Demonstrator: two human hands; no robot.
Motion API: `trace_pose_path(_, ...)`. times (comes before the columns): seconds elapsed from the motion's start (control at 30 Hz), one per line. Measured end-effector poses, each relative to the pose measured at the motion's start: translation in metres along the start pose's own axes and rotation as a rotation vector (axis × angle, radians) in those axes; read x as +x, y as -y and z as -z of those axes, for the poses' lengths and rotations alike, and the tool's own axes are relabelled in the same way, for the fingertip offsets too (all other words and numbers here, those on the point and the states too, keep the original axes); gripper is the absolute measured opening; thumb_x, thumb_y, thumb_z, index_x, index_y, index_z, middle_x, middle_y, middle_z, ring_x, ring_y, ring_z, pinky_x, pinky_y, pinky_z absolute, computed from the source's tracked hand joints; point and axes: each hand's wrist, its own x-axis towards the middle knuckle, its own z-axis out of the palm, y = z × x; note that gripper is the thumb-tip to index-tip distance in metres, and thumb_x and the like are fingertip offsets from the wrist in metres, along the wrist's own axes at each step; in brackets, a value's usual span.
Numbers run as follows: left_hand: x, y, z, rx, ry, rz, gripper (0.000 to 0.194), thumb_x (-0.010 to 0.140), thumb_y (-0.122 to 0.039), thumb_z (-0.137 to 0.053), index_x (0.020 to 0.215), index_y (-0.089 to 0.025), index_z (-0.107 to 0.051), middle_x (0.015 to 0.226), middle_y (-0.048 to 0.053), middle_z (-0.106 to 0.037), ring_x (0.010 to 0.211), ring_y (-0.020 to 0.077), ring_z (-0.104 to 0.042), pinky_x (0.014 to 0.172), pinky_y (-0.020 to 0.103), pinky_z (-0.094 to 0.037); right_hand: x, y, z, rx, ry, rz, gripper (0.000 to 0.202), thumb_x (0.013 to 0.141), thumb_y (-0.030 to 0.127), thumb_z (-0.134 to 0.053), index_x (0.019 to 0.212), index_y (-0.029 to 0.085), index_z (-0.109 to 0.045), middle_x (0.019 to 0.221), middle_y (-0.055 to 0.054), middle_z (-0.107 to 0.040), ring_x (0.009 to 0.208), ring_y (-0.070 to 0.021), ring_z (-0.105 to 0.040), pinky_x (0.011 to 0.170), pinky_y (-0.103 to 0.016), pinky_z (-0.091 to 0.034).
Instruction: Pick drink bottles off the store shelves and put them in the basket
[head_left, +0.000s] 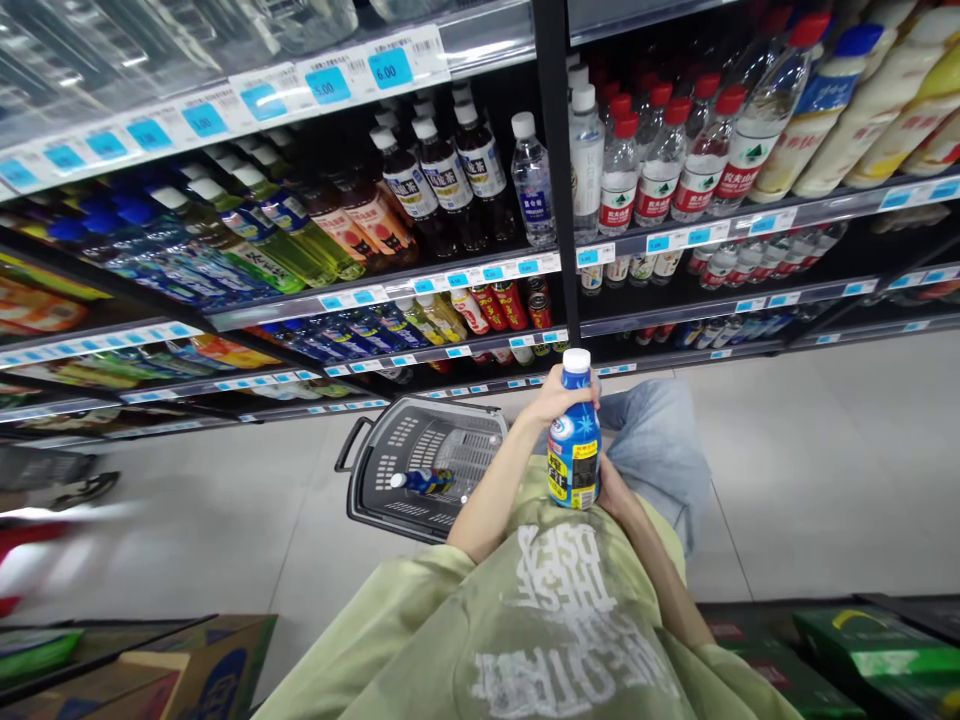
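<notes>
Shelves (628,246) stood ahead; the left grip (556,398) clasped the blue bottle (576,442) (unclear whether the right grip (615,488) did); slackening could drop it.

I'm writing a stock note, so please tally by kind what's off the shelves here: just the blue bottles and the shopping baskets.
Blue bottles: 2 (the held bottle, in the left hand; the lying bottle, inside the basket)
Shopping baskets: 1
Total: 3
</notes>
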Motion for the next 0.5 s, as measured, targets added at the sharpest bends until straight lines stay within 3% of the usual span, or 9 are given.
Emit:
trace_pose_path(0.17, 0.009, 0.005, 0.019, -0.084, 0.062, 0.047, 0.046, 0.057, -0.032, -0.09, 0.086, -0.022, -0.056, 0.066, -0.003, -0.064, 0.064, 0.017, -0.067, 0.07, 0.032, -0.055, 0.009, -0.003, 0.0, -0.002, -0.065, -0.032, 0.025, 0.089, 0.049, -0.073, 0.094, 0.026, -0.08, 0.1, -0.005, -0.087, 0.119, -0.0306, -0.08, 0.116, -0.051, -0.058)
trace_pose_path(0.5, 0.022, 0.024, 0.054, -0.126, -0.131, 0.104, 0.041, 0.058, -0.03, -0.079, 0.089, -0.023, -0.053, 0.066, -0.005, -0.063, 0.066, 0.017, -0.068, 0.07, 0.03, -0.054, 0.014, -0.006, 0.005, 0.0, -0.041, -0.002, 0.018, 0.084, 0.036, -0.075, 0.094, 0.022, -0.08, 0.098, -0.004, -0.088, 0.115, -0.0299, -0.082, 0.114, -0.049, -0.06)
